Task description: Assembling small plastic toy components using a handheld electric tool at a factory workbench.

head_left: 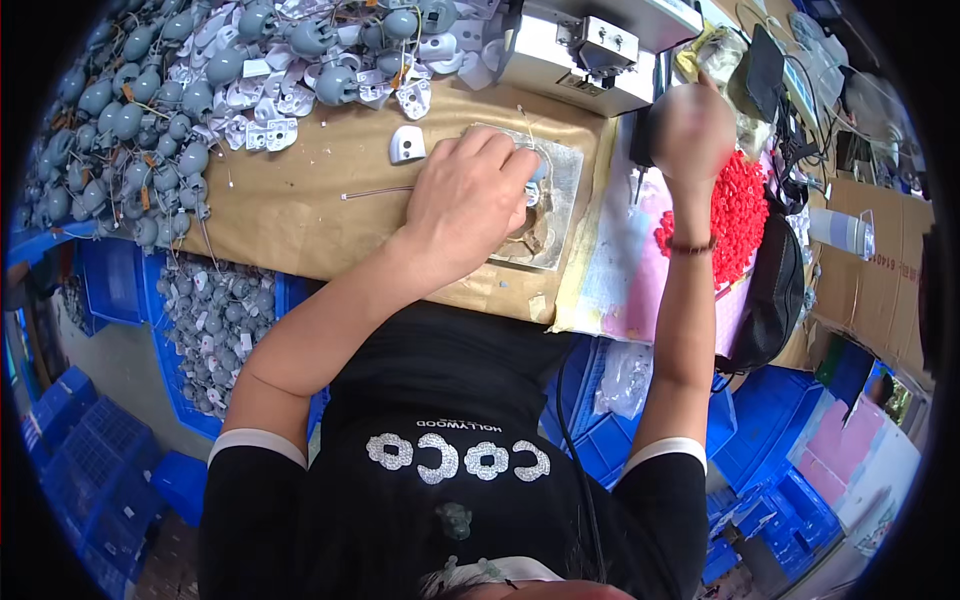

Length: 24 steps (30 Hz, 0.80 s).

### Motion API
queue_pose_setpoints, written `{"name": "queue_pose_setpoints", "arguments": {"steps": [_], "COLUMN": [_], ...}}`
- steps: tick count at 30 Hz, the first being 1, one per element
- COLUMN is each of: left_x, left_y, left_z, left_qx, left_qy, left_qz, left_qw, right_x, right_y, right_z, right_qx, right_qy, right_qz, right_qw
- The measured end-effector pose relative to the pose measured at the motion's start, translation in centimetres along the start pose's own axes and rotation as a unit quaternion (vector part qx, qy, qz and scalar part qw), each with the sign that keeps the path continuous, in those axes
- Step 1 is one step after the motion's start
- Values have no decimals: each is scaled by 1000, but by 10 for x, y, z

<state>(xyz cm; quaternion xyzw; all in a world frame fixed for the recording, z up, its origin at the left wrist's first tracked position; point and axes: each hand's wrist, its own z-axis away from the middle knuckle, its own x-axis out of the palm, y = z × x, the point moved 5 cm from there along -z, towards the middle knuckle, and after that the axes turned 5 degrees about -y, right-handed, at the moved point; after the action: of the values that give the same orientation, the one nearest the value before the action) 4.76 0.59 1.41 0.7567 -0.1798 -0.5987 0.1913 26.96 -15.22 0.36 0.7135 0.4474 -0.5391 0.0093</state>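
Note:
My left hand is closed, its fingers bent down over a small grey rounded plastic housing. The housing sits on a flat metal fixture plate, and the hand hides most of it. A thin cable runs out from beside this hand across the brown table cover. My right hand, raised at the right, is smeared by motion, so its fingers cannot be made out. Right beside it stands a black electric screwdriver, bit pointing down. Left of my left hand lies a white plastic cover.
Grey round housings with wires and white plastic parts are heaped at the left and back. A metal-cased machine stands at the back. Small red parts lie piled at the right. Blue crates are below the table.

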Motion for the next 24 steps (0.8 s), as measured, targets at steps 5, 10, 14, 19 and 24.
{"name": "queue_pose_setpoints", "arguments": {"steps": [5,10,14,19,24], "left_x": [-5,-3,-5,-4,-2], "left_y": [3,0,0,-1,-3], "left_z": [0,3,3,3,4], "left_qx": [6,-2,-35,-32,-40], "left_qy": [22,24,-17,-1,-1], "left_qz": [9,15,30,64,87], "left_qw": [1000,1000,999,997,995], "right_x": [33,-9,-79,-75,-35], "right_y": [30,-3,-89,-132,-144], "right_z": [-20,-11,-12,-43,-54], "right_qx": [73,19,-103,-150,-54], "right_qy": [-58,105,179,93,79], "right_qz": [37,-161,-403,-553,-541], "right_qw": [995,981,892,814,835]}}
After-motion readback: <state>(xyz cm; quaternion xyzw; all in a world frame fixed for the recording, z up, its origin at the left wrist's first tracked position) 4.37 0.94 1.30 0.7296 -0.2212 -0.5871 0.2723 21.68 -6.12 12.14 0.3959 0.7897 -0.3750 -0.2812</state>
